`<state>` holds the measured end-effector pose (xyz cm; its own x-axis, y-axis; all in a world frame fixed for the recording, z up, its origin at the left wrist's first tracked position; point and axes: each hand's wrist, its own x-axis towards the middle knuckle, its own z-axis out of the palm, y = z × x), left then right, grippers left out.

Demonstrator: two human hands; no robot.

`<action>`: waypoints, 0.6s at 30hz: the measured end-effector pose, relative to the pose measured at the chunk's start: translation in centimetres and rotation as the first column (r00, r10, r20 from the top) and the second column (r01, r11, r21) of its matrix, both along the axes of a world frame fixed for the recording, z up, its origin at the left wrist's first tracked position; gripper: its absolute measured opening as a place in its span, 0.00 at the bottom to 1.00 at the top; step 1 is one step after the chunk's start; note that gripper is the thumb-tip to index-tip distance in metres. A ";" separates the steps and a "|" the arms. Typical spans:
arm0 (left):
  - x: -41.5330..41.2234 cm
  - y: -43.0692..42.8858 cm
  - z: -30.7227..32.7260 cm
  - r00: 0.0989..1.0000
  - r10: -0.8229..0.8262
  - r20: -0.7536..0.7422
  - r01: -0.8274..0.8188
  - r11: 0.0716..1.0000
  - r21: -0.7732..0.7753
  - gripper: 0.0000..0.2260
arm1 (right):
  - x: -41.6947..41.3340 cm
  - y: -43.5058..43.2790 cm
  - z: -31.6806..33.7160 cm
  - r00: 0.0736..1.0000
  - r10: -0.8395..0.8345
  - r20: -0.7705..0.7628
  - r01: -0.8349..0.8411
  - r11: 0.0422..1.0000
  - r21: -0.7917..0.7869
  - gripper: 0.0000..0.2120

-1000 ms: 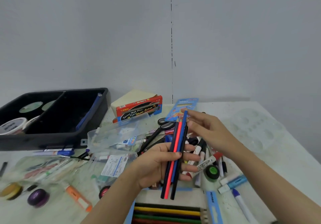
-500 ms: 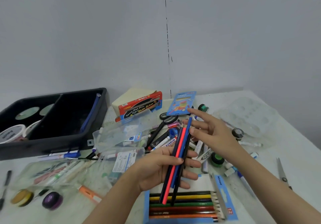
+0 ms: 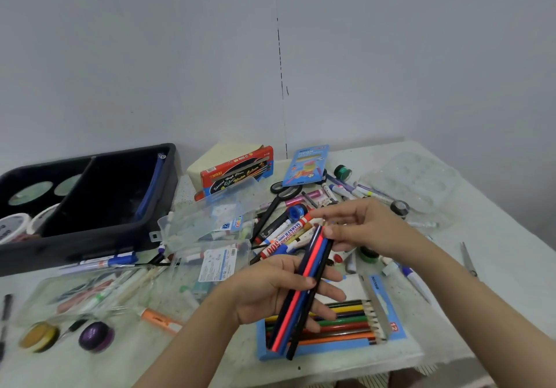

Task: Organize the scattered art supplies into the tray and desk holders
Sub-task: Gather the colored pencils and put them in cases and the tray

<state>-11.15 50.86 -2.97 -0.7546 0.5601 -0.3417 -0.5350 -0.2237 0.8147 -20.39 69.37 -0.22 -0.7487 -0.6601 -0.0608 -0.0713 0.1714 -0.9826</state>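
Pencils (image 3: 289, 321), a bundle of four or so (dark, red, blue, black), sit clamped in the left hand (image 3: 264, 291), thumb over them and fingers curled under. They tilt just above the open pencil box (image 3: 394, 327). Right hand (image 3: 370, 228) is not gripping: fingers mostly straight, thumb against the top ends. Looks like it is squaring the ends so the bundle goes down as one. My guess is they go into the pencil box, which already holds a row of pencils. Just behind the pencil box: whiteboard marker (image 3: 285, 235), other markers, scissors (image 3: 282, 190). Far left and behind it: black tray (image 3: 90, 237), mostly unfilled. Left of it: clear cases (image 3: 210, 216) on the worktop (image 3: 496, 237).
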 end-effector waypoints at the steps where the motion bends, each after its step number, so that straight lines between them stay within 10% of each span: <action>1: 0.1 -0.1 -0.1 1.000 -0.025 0.004 0.025 1.000 -0.008 0.13 | 0.2 0.1 0.3 1.000 0.004 0.014 -0.004 1.000 0.027 0.13; 11: 1.1 -0.8 -0.5 0.980 0.118 -0.158 -0.158 0.949 -0.273 0.11 | 3.0 1.1 -0.7 0.975 -0.192 0.113 0.192 0.981 0.010 0.05; 15: 2.3 -1.5 -1.4 0.840 0.222 -0.495 -0.482 0.724 -0.493 0.11 | 3.7 2.6 -1.7 0.913 -0.362 0.186 0.364 0.931 0.021 0.05; 18: 4.0 -2.4 -2.5 0.728 0.009 -0.686 -0.595 0.505 -0.625 0.13 | 4.4 3.9 -2.8 0.846 -0.490 0.210 0.495 0.868 0.032 0.05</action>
<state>-7.12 48.41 -5.43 -0.9990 -0.0189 0.0400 0.0214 0.5857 0.8103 -16.01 73.29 -3.02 -0.9481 -0.2111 -0.2377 0.2190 0.1085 -0.9697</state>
